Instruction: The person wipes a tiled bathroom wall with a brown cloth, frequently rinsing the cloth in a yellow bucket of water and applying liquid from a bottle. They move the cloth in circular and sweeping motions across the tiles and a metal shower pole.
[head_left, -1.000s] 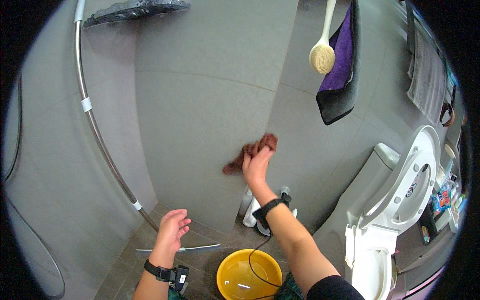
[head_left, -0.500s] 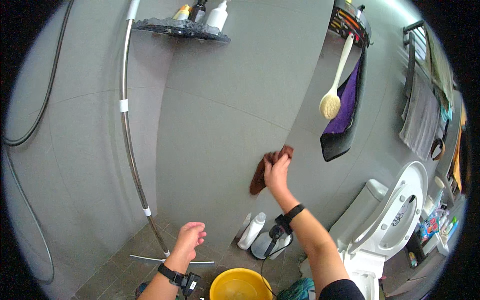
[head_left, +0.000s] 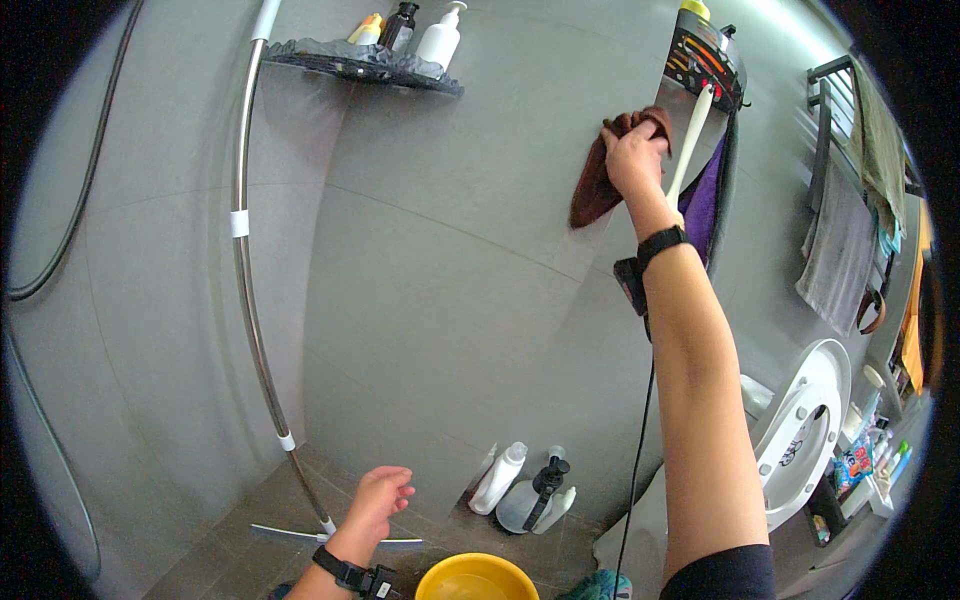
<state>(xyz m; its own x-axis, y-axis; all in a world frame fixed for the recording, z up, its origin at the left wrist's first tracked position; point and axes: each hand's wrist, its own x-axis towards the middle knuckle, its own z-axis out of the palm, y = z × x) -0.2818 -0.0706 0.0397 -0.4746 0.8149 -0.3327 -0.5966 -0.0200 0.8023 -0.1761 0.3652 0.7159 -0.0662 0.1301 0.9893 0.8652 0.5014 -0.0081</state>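
My right hand (head_left: pixel 636 160) is raised against the grey tiled wall, its fingers closed on a brown cloth (head_left: pixel 596 192). The cloth lies pressed to the tiles and drapes down to the left of the hand. Just right of it hangs a long-handled bath brush (head_left: pixel 692 140); my wrist and forearm cover its head. My left hand (head_left: pixel 378 500) hovers low in front of the wall, fingers loosely bent and apart, holding nothing. Below and right of it stands a yellow basin (head_left: pixel 478 578), cut off by the lower edge.
A floor squeegee with a metal pole (head_left: pixel 252 300) leans at the left. White bottles (head_left: pixel 497 478) and a clear pump bottle (head_left: pixel 519 507) stand at the wall's foot. A corner shelf (head_left: pixel 365 68) holds bottles. To the right are a black caddy (head_left: pixel 700 62), a toilet (head_left: pixel 800 440) and towels (head_left: pixel 838 240).
My right hand has moved up and to the right along the wall with the brown cloth, from above the bottles to beside the bath brush. My left hand has barely shifted.
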